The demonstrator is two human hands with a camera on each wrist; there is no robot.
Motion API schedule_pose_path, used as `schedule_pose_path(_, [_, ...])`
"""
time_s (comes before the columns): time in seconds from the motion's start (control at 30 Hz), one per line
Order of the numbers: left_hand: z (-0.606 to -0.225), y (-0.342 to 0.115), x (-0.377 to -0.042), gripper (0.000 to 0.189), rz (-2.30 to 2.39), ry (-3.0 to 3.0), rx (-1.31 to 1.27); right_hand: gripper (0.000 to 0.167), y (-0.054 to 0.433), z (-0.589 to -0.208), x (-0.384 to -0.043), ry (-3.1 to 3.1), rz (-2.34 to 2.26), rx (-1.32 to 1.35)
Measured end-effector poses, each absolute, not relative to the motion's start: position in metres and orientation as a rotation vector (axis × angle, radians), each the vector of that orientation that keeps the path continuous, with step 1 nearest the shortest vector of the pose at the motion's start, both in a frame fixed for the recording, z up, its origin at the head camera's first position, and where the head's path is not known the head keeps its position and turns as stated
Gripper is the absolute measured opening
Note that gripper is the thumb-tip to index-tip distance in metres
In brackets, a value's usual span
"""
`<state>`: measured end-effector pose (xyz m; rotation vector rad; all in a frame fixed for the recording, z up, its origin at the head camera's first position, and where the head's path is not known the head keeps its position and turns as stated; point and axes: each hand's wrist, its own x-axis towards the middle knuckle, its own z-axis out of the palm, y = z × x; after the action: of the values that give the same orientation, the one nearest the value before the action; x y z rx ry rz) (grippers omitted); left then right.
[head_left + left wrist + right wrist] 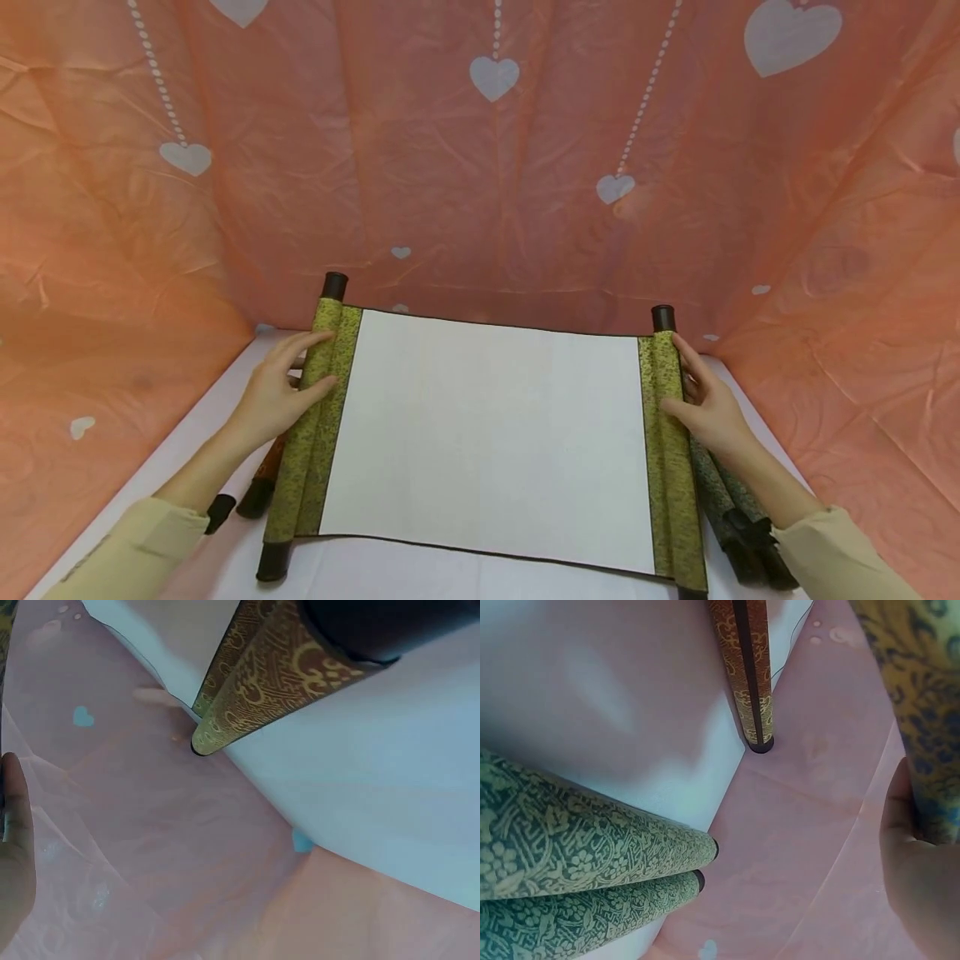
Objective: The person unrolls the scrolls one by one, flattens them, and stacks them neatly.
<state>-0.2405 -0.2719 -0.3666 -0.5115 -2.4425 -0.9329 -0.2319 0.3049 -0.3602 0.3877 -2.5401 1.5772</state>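
Observation:
A hanging scroll [495,433] is spread between both hands, with a blank white sheet and yellow-green patterned borders. Its left roller [303,442] has black end knobs, and my left hand [273,392] grips it around the upper half, thumb on the front. On the other side, my right hand [712,412] grips the right roller [675,467], thumb in front and fingers reaching behind. The scroll is raised and tilted toward me. In the right wrist view, the patterned roller [922,697] sits against the right hand [922,892]; in the left wrist view, the left hand [16,855] shows at the edge.
Brown-and-gold rolled scrolls [277,682] lie on the white tabletop [390,780] at the left, partly hidden by the raised scroll. Two green patterned scrolls [592,840] lie side by side at the right. A pink-orange curtain [495,192] with white hearts surrounds the table.

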Motion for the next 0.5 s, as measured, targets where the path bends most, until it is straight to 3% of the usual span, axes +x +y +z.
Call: schedule_pose_path(0.5, [-0.3707, -0.2820, -0.2346, 0.056, -0.981, -2.412, -0.511, 0.095, 0.3025, -0.3656, -0.2340, -2.532, 1.473, 0.444])
